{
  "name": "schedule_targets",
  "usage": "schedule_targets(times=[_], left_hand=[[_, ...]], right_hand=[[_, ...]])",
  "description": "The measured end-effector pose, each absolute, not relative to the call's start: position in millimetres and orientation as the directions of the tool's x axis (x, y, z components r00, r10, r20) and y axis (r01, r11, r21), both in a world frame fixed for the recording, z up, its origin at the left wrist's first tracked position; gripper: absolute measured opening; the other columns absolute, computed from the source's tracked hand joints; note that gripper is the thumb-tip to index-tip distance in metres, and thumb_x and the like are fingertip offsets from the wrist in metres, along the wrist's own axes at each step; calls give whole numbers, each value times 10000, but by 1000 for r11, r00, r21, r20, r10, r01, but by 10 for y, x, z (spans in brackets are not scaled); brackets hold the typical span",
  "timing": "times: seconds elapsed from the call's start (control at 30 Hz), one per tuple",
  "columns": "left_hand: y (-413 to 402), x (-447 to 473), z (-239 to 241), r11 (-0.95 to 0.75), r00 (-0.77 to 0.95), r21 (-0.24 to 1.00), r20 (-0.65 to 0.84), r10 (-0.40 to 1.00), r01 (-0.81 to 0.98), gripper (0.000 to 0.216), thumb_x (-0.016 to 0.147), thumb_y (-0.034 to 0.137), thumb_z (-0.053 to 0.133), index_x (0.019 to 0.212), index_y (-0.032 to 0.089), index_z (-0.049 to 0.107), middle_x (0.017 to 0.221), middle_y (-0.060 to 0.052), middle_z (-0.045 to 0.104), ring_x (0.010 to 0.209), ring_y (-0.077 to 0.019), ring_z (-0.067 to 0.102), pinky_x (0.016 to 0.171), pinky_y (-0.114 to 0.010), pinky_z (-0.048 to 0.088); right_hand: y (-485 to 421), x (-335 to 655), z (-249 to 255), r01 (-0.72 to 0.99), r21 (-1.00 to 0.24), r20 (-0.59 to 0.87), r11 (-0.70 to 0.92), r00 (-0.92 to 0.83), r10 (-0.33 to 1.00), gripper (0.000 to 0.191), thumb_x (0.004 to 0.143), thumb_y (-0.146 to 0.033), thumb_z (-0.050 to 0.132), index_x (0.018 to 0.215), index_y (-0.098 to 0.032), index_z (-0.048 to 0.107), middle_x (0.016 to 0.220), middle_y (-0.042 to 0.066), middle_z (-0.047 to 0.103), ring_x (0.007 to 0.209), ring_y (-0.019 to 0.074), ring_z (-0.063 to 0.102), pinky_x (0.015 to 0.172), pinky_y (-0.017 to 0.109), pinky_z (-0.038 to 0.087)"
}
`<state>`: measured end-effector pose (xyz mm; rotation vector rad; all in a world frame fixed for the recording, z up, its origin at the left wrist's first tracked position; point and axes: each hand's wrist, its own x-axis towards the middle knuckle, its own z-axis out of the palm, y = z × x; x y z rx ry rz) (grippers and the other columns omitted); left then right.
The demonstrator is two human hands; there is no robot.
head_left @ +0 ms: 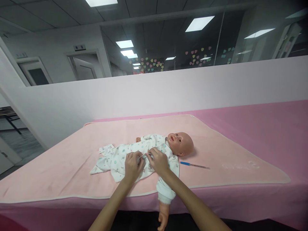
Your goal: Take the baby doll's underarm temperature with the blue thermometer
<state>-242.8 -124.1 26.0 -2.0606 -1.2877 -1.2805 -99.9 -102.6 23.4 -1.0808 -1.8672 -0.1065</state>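
Note:
A baby doll [184,143] lies on its back with its head to the right, dressed in a white patterned romper [130,149]. At the romper's front, my left hand [133,163] pinches a thin white cloth tie [143,155]. My right hand [157,160] is closed on the tie's other side, close to the left one. The fingertips partly cover the tie, so I cannot see whether it is knotted. One doll arm [163,213] hangs over the table's near edge below my right wrist. The other small doll hand [138,139] shows at the far side.
A peach blanket [69,160] with a pale border lies under the doll, over a pink table cover [252,128]. A thin stick with a blue end [185,163], possibly a thermometer, rests right of the doll. Behind stands a white low wall [156,93] with glass above.

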Motion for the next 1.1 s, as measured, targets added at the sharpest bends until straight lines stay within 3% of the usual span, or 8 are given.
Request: schedule_targets(times=[0.23,0.43,0.57,0.7,0.9,1.1], left_hand=[[-1274,-2426,284,-524,202,109,842,500,845,80,781,137,465,732,197,487,630,8,547,596,-142,454,624,-303,354],[-1289,-2515,320,-427,-66,270,899,434,863,48,782,159,477,793,192,509,548,26,434,572,-149,435,627,-307,362],[-1313,-2543,327,-437,69,130,909,411,890,126,779,172,506,881,203,574,734,-23,582,738,-181,516,715,-338,359],[-1291,-2491,327,-454,226,12,856,465,891,153,791,195,538,912,243,617,857,-27,625,807,-179,541,764,-341,356],[-1261,-2463,318,-460,250,-8,849,466,888,116,799,225,545,858,256,640,834,-25,631,766,-168,546,737,-332,361],[-1266,-2444,329,-471,222,48,837,501,881,93,792,247,552,830,238,637,839,-26,624,786,-172,543,743,-332,370]], right_hand=[[-1036,-999,248,705,-367,759,607,-150,633,180,867,-294,456,762,-191,560,739,9,607,659,112,564,544,206,338],[-1035,-999,245,701,-390,757,597,-124,641,166,854,-284,470,753,-186,557,736,1,604,660,105,561,549,201,341],[-1038,-996,248,696,-390,764,603,-121,634,161,848,-274,473,746,-187,561,725,3,603,653,105,560,553,203,349],[-1045,-993,254,702,-384,763,600,-125,635,150,842,-263,476,756,-187,573,734,8,605,660,109,563,557,205,357],[-1045,-987,261,710,-377,760,595,-130,637,155,842,-263,470,754,-191,575,727,10,603,651,110,562,551,206,361],[-1044,-986,264,712,-378,756,591,-132,642,139,837,-259,480,767,-191,578,736,9,605,669,112,567,560,207,367]])
